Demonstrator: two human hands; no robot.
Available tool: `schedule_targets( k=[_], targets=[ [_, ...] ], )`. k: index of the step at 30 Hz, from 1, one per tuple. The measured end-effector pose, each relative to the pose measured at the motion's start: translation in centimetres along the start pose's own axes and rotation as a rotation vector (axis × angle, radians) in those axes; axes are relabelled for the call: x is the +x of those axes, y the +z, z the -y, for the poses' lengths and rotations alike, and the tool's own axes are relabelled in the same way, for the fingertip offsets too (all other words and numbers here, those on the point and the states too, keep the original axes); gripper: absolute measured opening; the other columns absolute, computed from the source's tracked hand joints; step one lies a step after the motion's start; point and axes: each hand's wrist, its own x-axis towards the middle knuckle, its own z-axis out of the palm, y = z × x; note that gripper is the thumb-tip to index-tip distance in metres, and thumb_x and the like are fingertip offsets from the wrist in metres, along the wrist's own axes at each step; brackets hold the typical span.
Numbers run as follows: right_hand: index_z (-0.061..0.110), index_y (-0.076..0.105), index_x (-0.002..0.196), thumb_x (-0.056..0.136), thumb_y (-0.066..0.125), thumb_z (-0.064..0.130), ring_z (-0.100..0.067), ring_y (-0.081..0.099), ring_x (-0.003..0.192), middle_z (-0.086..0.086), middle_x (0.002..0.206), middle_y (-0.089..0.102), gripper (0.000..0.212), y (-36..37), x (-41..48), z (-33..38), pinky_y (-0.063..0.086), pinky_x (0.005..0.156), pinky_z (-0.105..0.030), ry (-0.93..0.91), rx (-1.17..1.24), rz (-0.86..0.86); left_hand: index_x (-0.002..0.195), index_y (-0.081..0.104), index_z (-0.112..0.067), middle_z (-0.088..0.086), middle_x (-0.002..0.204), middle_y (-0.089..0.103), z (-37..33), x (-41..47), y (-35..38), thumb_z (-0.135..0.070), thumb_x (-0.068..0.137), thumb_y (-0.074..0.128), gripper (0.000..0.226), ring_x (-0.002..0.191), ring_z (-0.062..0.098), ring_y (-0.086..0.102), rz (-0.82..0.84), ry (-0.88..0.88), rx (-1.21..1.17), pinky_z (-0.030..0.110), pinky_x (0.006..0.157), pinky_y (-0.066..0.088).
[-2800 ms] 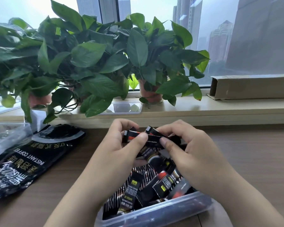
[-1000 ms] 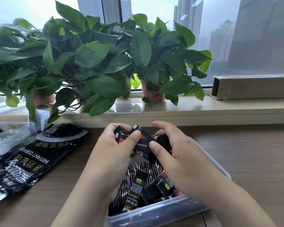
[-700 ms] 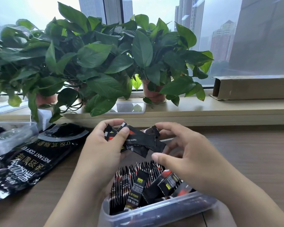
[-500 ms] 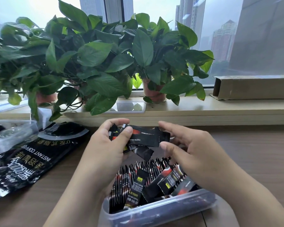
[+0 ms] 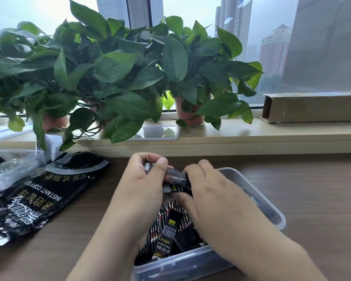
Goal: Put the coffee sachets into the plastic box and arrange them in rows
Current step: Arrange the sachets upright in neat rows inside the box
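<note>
A clear plastic box (image 5: 270, 207) sits on the wooden table in front of me, holding several black coffee sachets (image 5: 169, 230); some stand in a row at its left, others lie loose on top. My left hand (image 5: 140, 191) grips a small bundle of black sachets (image 5: 175, 177) over the far end of the box. My right hand (image 5: 217, 195) is closed on the same bundle from the right, fingers curled down into the box. Both hands hide much of the box's inside.
A large black instant-coffee bag (image 5: 34, 197) lies at the left, with a clear plastic container (image 5: 14, 169) behind it. Potted plants (image 5: 114, 78), a clear tray (image 5: 160, 132) and a cardboard box (image 5: 312, 107) stand on the windowsill beyond the table.
Both hands have come down with the bundle, from above the box into its far end. My right hand went from open fingers beside the bundle to curled over it.
</note>
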Motion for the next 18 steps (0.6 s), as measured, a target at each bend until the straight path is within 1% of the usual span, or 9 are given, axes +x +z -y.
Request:
schedule_targets(
  k=[2, 4, 6, 8, 9, 12, 14, 16, 18],
  targets=[
    [0.027, 0.036, 0.117, 0.103, 0.035, 0.043, -0.013, 0.047, 0.106, 0.008, 0.115, 0.041, 0.021, -0.3, 0.1, -0.2, 0.037, 0.077, -0.022, -0.001, -0.026, 0.024, 0.100, 0.058, -0.014, 0.008, 0.087, 0.075, -0.3, -0.2, 0.2, -0.020, 0.101, 0.054, 0.007, 0.080, 0.028, 0.068, 0.048, -0.054, -0.095, 0.042, 0.064, 0.062],
    [0.028, 0.035, 0.107, 0.105, 0.032, 0.042, -0.014, 0.049, 0.095, 0.010, 0.106, 0.046, 0.014, -0.3, 0.1, -0.5, 0.033, 0.071, -0.026, 0.016, 0.003, 0.045, 0.104, 0.058, -0.013, 0.012, 0.095, 0.077, -0.5, -0.3, 0.2, -0.019, 0.099, 0.056, 0.008, 0.074, 0.026, 0.069, 0.096, -0.052, -0.130, 0.035, 0.058, 0.059],
    [0.028, 0.036, 0.096, 0.104, 0.029, 0.046, -0.014, 0.047, 0.080, 0.011, 0.089, 0.048, 0.021, -0.1, 0.1, -0.7, 0.033, 0.067, -0.031, 0.064, 0.123, 0.088, 0.109, 0.059, -0.015, 0.010, 0.096, 0.078, -0.8, -0.4, 0.2, -0.027, 0.085, 0.069, 0.029, 0.070, 0.021, 0.072, 0.130, -0.012, -0.142, 0.033, 0.058, 0.059],
    [0.030, 0.040, 0.094, 0.103, 0.029, 0.050, -0.013, 0.048, 0.073, 0.009, 0.079, 0.051, 0.024, 0.0, 0.2, -1.0, 0.038, 0.066, -0.034, 0.084, 0.282, 0.104, 0.117, 0.059, -0.023, 0.008, 0.097, 0.078, -1.0, -0.5, 0.3, -0.036, 0.064, 0.078, 0.058, 0.079, 0.021, 0.076, 0.160, 0.022, -0.135, 0.033, 0.064, 0.059],
    [0.031, 0.042, 0.096, 0.102, 0.029, 0.051, -0.013, 0.052, 0.073, 0.009, 0.079, 0.055, 0.024, 0.0, 0.1, -1.1, 0.043, 0.068, -0.035, 0.076, 0.343, 0.097, 0.121, 0.057, -0.029, 0.005, 0.095, 0.078, -1.1, -0.7, 0.4, -0.035, 0.062, 0.080, 0.063, 0.082, 0.021, 0.076, 0.175, 0.042, -0.122, 0.033, 0.066, 0.060],
    [0.033, 0.048, 0.100, 0.100, 0.031, 0.054, -0.012, 0.058, 0.073, 0.007, 0.080, 0.062, 0.027, -0.4, -0.1, -1.1, 0.050, 0.073, -0.041, 0.060, 0.450, 0.103, 0.124, 0.060, -0.037, 0.001, 0.078, 0.076, -1.0, -1.1, 0.8, -0.019, 0.074, 0.077, 0.056, 0.073, 0.015, 0.074, 0.149, 0.122, -0.104, 0.033, 0.062, 0.061],
    [0.034, 0.049, 0.105, 0.098, 0.033, 0.058, -0.007, 0.060, 0.079, 0.010, 0.086, 0.064, 0.030, -0.6, -0.3, -1.1, 0.051, 0.076, -0.035, 0.051, 0.467, 0.126, 0.119, 0.067, -0.035, 0.011, 0.088, 0.078, -0.9, -0.9, 0.9, -0.013, 0.076, 0.075, 0.048, 0.079, 0.020, 0.077, 0.117, 0.143, -0.121, 0.034, 0.060, 0.062],
    [0.038, 0.047, 0.121, 0.096, 0.037, 0.061, 0.000, 0.059, 0.098, 0.017, 0.108, 0.065, 0.035, -0.7, -0.4, -1.1, 0.049, 0.086, -0.025, 0.036, 0.480, 0.139, 0.110, 0.073, -0.032, 0.017, 0.096, 0.077, -0.9, -0.8, 0.7, -0.016, 0.072, 0.077, 0.042, 0.084, 0.026, 0.078, 0.082, 0.141, -0.148, 0.038, 0.063, 0.064],
    [0.043, 0.023, 0.147, 0.097, 0.041, 0.058, 0.011, 0.044, 0.118, 0.028, 0.137, 0.049, 0.056, -0.5, -0.4, -1.1, 0.036, 0.090, -0.007, 0.026, 0.459, 0.129, 0.105, 0.076, -0.031, 0.016, 0.097, 0.077, -1.0, -0.7, 0.3, -0.023, 0.068, 0.076, 0.039, 0.086, 0.030, 0.077, 0.058, 0.126, -0.161, 0.042, 0.065, 0.063]
  ],
)
